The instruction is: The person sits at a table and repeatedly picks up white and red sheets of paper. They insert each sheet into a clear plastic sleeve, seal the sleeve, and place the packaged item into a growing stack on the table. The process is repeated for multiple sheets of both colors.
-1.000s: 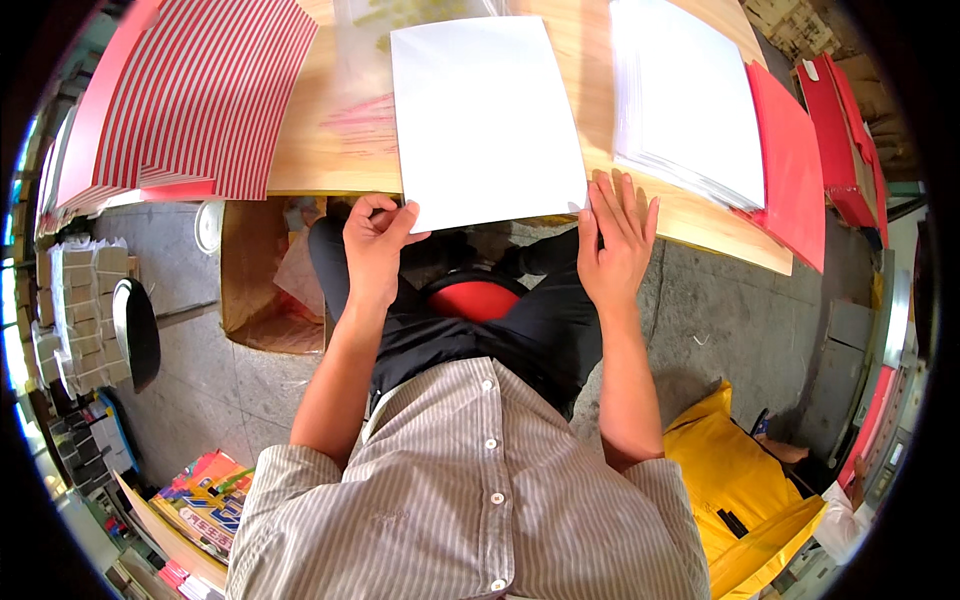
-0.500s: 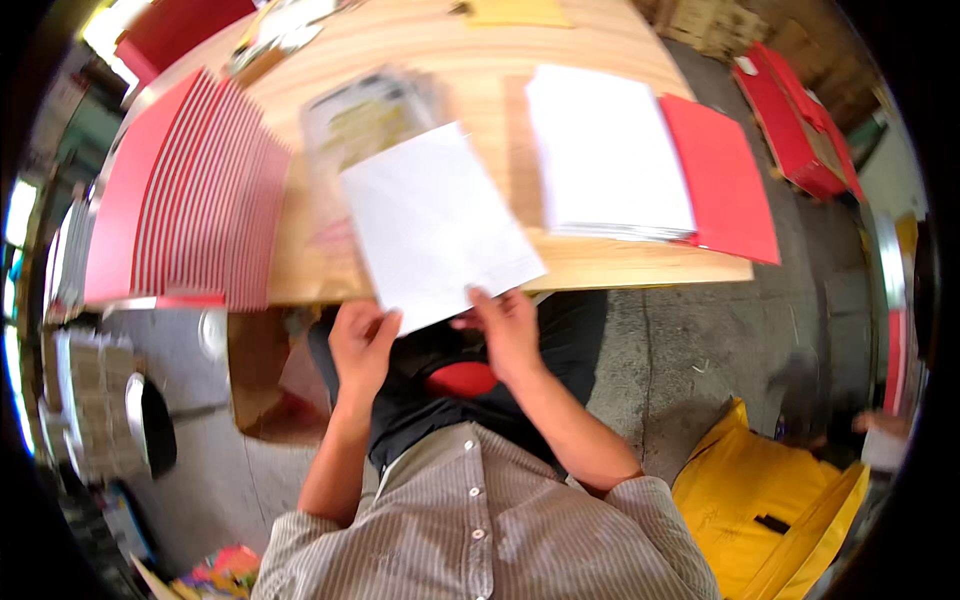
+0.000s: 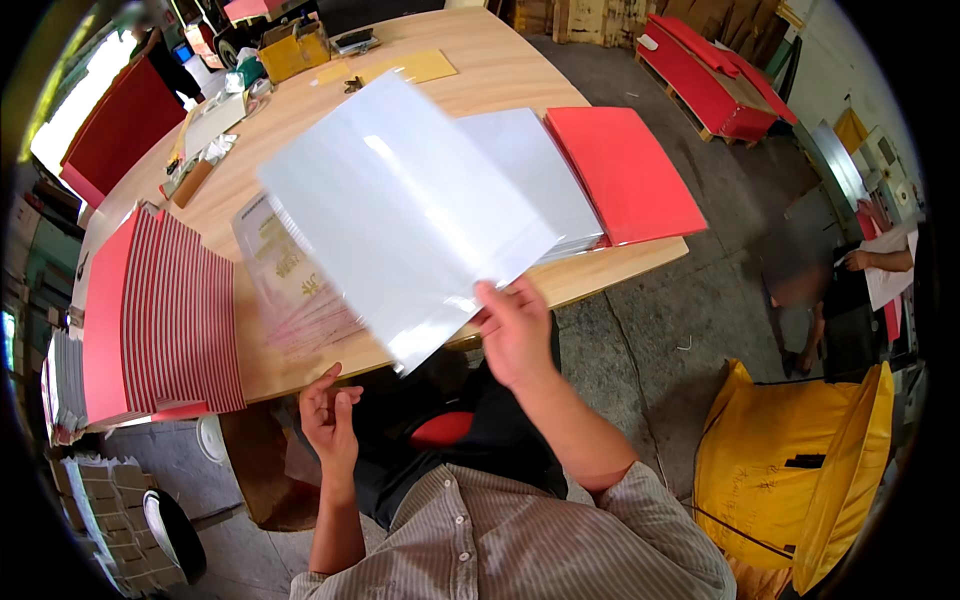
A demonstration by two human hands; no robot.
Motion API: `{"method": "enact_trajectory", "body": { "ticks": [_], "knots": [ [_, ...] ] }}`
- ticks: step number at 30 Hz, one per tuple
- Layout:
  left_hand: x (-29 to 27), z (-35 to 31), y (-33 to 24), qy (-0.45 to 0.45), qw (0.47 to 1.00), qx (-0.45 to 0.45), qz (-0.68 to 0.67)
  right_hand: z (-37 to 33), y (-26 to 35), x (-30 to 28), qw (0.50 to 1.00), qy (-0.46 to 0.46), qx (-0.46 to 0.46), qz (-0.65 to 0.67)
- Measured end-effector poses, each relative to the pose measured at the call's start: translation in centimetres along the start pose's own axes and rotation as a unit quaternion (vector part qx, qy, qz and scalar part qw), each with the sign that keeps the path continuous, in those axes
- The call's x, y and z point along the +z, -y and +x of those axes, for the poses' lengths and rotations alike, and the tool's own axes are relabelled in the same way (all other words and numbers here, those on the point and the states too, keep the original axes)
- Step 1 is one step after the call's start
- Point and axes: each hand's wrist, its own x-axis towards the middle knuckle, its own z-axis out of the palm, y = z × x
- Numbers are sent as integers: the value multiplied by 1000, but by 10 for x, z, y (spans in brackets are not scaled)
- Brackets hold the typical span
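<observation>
My right hand [image 3: 515, 335] pinches the near corner of a large white sheet [image 3: 410, 215] with a glossy, film-like surface. The sheet is raised at a slant over the table, partly hiding a white stack [image 3: 535, 165]. My left hand [image 3: 330, 415] holds nothing; its fingers are loosely curled and apart, below the table's front edge. Nearest to it on the tabletop are printed sheets with gold lettering [image 3: 290, 270], fanned out in what looks like clear film. Red folders [image 3: 625, 175] lie against the right side of the white stack.
A tall pile of red folders with pale edges [image 3: 165, 310] stands at the table's left. Farther back are a yellow envelope [image 3: 425, 66] and a yellow box [image 3: 295, 48]. A yellow bag [image 3: 780, 470] lies on the floor at right; a person's arm [image 3: 885, 261] shows beyond it.
The white sheet has risen and tilted away from me, now held by my right hand alone. My left hand has let go of it. The view has shifted, showing more of the far table.
</observation>
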Motion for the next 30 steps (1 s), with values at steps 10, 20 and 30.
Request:
{"method": "enact_trajectory", "body": {
  "ticks": [10, 20, 30],
  "knots": [
    [-12, -24, 20, 10, 995, -89, 37, 65, 47, -58, 986, -98, -82, -105],
    [-21, -34, 19, 18, 990, -99, 99, 69, 44, -64, 976, -138, -63, -157],
    [-38, -30, 7, 13, 983, -54, 177, 71, 33, -85, 949, -163, -77, -259]
  ]
}}
